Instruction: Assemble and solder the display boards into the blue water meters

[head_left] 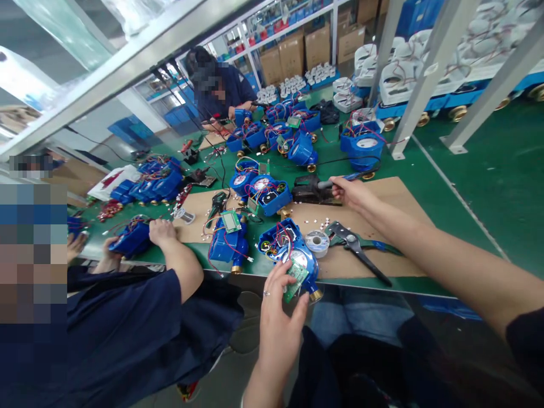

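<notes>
No wording or number can be read — printed marks on the wire spool (317,242) and the nearest blue meter's (313,267) dial (300,257) are too blurred.

Green workbench (476,175), pale metal posts (433,73); cardboard boxes (292,54) on shelving (334,34).

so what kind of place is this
Most likely a factory assembly workshop, perhaps for water meters: blue meter bodies with exposed wiring stand on the green workbench, a spool, probably solder, sits beside one, and the right hand holds what looks like a soldering iron.
</notes>
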### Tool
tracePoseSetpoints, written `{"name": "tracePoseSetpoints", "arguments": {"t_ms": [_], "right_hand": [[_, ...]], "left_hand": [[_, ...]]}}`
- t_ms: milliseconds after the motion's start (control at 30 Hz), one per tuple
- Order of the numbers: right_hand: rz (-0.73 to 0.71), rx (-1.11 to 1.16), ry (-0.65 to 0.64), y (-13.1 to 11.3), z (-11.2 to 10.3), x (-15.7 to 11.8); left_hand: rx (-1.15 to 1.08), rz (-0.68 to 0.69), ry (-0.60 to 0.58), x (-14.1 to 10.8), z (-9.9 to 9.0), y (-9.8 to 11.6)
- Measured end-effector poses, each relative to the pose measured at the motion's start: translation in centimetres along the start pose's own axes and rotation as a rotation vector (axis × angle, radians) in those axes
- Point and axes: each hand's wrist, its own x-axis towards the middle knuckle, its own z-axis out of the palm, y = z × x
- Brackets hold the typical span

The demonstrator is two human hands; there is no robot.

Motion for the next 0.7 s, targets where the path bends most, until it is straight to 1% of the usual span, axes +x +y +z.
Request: {"name": "tracePoseSetpoints", "arguments": {"t_ms": [100, 200, 267, 367, 467, 533, 600, 667, 700], "right_hand": [[0.07, 0.118, -0.073, 1.1, -0.1, 0.2], [0.128, 0.253, -0.161, 1.6, -0.8, 0.1], [0.145, 0.29, -0.197, 1.8, -1.3, -0.3], [0.161, 0.292, -0.214, 1.8, -1.5, -1.0], [0.181, 0.216, -0.175, 1.7, -1.5, -2.2], [0.187, 0.157, -0.136, 1.4, -1.2, -3.6], [0.154, 0.094, -0.106, 0.8, -0.5, -5.7], [0.044, -0.031, -0.127, -0.5, 0.7, -8.7], [-0.047, -0.129, -0.169, -1.4, 1.4, -10.4]], "left_hand": [[-0.003, 0.028, 0.02, -0.2, 0.1, -0.6], [-0.048, 0.036, 0.039, -0.3, 0.1, -0.8], [-0.099, 0.02, 0.067, -0.4, 0.0, -0.6], [-0.185, -0.064, 0.146, -0.4, -0.4, -0.1], [-0.265, -0.189, 0.207, -0.4, -0.9, 0.4], [-0.39, -0.266, 0.258, -0.4, -0.9, 0.4], [-0.567, -0.324, 0.319, -0.4, -0.8, 0.2], [-0.719, -0.365, 0.357, -0.3, -0.6, 0.1], [-0.764, -0.38, 0.366, -0.3, -0.5, 0.1]]}}
